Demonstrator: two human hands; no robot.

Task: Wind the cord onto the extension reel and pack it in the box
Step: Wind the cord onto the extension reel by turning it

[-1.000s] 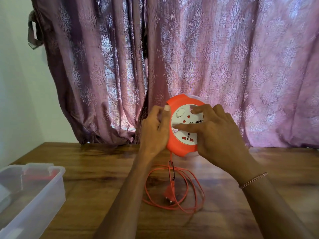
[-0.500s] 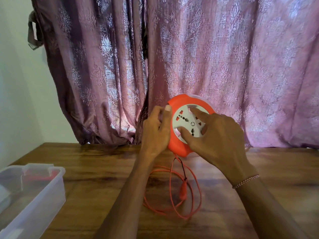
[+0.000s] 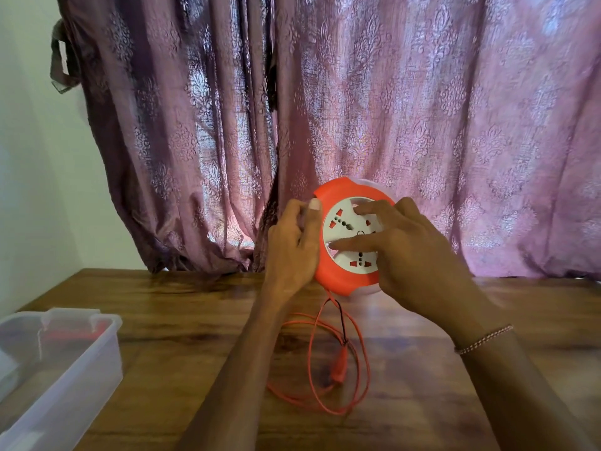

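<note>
Since a second earlier, the white socket face (image 3: 351,237) had turned under the right hand (image 3: 409,255)'s spread fingers (image 3: 349,245); the left hand (image 3: 292,249) clasped the reel (image 3: 338,281)'s rim. Slack cord (image 3: 312,369) lay below; steady turns should feed it evenly.

Your orange reel (image 3: 338,275) upright above table | orange cord (image 3: 325,379) hanging, looped loose | clear box (image 3: 81,369) far left, open

Wooden worktop (image 3: 182,323), dark grain. Near left: clear plastic box (image 3: 61,362), resting on it. Centre: loose loops of orange cord (image 3: 325,379) lying on surface, orange plug (image 3: 340,366) among them.
</note>
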